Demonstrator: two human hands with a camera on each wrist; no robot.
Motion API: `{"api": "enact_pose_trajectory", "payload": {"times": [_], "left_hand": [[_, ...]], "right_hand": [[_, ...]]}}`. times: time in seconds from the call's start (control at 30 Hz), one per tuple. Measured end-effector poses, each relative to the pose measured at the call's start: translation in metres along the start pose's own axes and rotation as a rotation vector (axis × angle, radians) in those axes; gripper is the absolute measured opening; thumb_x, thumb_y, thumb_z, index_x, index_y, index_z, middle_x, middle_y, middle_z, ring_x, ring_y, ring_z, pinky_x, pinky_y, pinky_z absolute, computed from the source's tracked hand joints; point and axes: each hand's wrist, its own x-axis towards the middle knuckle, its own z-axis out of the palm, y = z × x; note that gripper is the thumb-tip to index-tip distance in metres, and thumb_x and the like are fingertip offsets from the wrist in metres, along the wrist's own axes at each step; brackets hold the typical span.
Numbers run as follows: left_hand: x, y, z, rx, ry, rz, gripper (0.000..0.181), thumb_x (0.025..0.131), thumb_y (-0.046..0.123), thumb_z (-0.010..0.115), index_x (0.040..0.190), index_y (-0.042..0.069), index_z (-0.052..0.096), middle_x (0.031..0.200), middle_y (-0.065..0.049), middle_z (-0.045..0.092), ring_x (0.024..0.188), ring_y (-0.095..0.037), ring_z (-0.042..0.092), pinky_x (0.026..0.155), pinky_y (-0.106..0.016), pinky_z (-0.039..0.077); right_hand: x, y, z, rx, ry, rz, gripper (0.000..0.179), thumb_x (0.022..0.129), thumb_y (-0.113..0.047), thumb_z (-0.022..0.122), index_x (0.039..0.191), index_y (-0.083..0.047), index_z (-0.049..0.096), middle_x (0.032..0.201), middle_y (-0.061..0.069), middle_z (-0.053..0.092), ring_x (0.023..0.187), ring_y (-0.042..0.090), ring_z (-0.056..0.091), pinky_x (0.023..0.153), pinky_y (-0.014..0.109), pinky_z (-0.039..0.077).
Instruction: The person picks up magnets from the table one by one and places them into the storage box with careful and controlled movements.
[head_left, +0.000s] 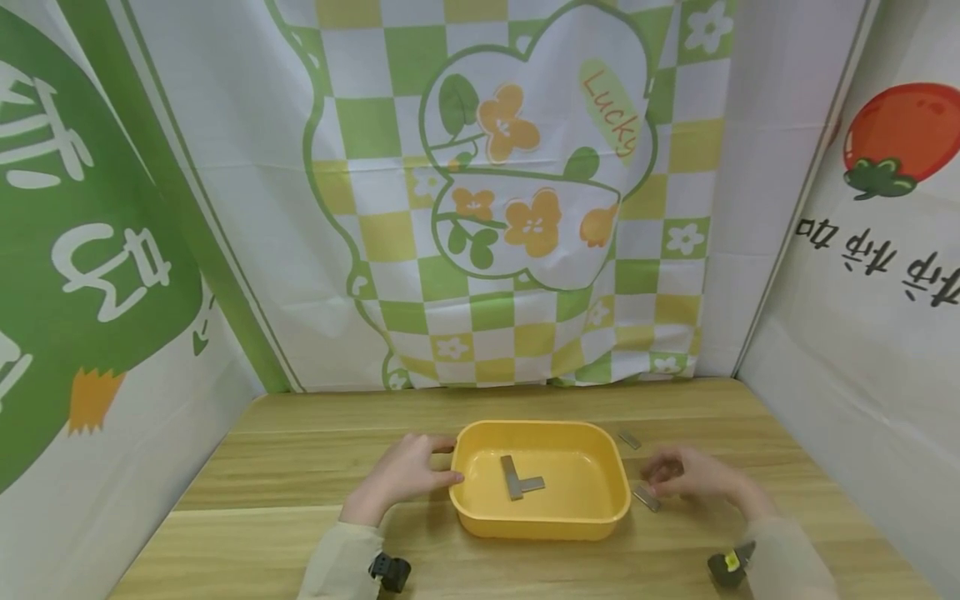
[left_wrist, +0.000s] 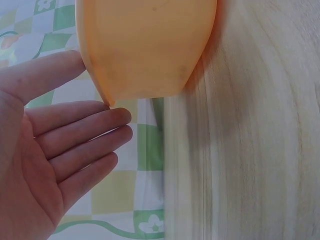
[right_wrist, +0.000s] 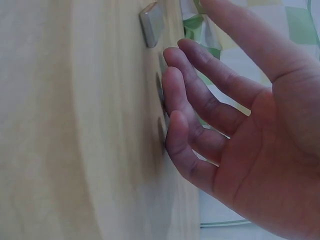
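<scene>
My left hand [head_left: 401, 477] is at the left end of a yellow plastic tray [head_left: 540, 529]. In the left wrist view its thumb and forefinger touch the rim, the other fingers nearly straight. Two flat grey metal bars lie in the tray: a longer bar [head_left: 512, 477] and a shorter-looking bar [head_left: 532, 483] meeting it in an L. My right hand [head_left: 693, 473] hovers right of the tray, fingers loosely bent and the palm bare in the right wrist view. Just by its fingertips, a metal bar [head_left: 646, 499] lies on the table near the tray.
Another grey metal bar [head_left: 629, 440] lies behind, close to the tray's far right corner. The wooden table [head_left: 300, 467] ends at a checked cloth [head_left: 525, 333] at the back, with printed fabric walls at both sides.
</scene>
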Motion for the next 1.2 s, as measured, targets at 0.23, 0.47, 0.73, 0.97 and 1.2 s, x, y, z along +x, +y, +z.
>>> {"api": "enact_pose_trajectory", "payload": {"times": [0.23, 0.47, 0.73, 0.97, 1.2], "left_hand": [[0.000, 0.000, 0.000, -0.017, -0.006, -0.006, 0.053, 0.081, 0.035, 0.073, 0.123, 0.003, 0.062, 0.121, -0.015, 0.065, 0.113, -0.033, 0.061, 0.094, -0.049, 0.050], [0.000, -0.001, 0.000, -0.011, 0.000, 0.008, 0.053, 0.081, 0.034, 0.074, 0.122, 0.003, 0.063, 0.120, -0.015, 0.065, 0.112, -0.033, 0.062, 0.093, -0.049, 0.050], [0.000, 0.000, 0.000, -0.005, -0.005, 0.000, 0.053, 0.081, 0.036, 0.073, 0.122, 0.004, 0.063, 0.120, -0.014, 0.065, 0.112, -0.032, 0.062, 0.093, -0.049, 0.050], [0.000, 0.001, 0.000, -0.001, -0.001, -0.002, 0.052, 0.081, 0.036, 0.073, 0.122, 0.005, 0.063, 0.120, -0.012, 0.066, 0.111, -0.031, 0.062, 0.093, -0.048, 0.050], [0.000, 0.001, 0.000, 0.001, 0.000, -0.004, 0.053, 0.080, 0.037, 0.073, 0.122, 0.006, 0.063, 0.120, -0.011, 0.066, 0.111, -0.031, 0.062, 0.093, -0.048, 0.051]], "right_hand": [[-0.006, 0.003, 0.003, 0.024, 0.000, 0.012, 0.040, 0.085, -0.021, 0.070, 0.117, 0.001, 0.059, 0.108, 0.013, 0.066, 0.092, 0.010, 0.061, 0.075, 0.024, 0.051], [-0.009, 0.008, 0.005, 0.022, 0.007, 0.002, 0.040, 0.085, -0.021, 0.070, 0.116, 0.002, 0.060, 0.107, 0.012, 0.066, 0.090, 0.008, 0.061, 0.077, 0.020, 0.050], [-0.010, 0.011, 0.007, 0.032, 0.009, 0.024, 0.038, 0.085, -0.021, 0.070, 0.114, 0.001, 0.061, 0.108, 0.011, 0.066, 0.089, 0.007, 0.060, 0.076, 0.019, 0.049], [-0.009, 0.009, 0.010, 0.021, 0.021, 0.031, 0.034, 0.083, -0.022, 0.072, 0.109, 0.000, 0.064, 0.101, 0.008, 0.066, 0.085, 0.007, 0.059, 0.073, 0.019, 0.050], [-0.007, 0.006, 0.015, -0.017, 0.064, 0.075, 0.032, 0.080, -0.025, 0.075, 0.101, -0.003, 0.067, 0.091, 0.003, 0.064, 0.080, 0.010, 0.057, 0.069, 0.021, 0.049]]}}
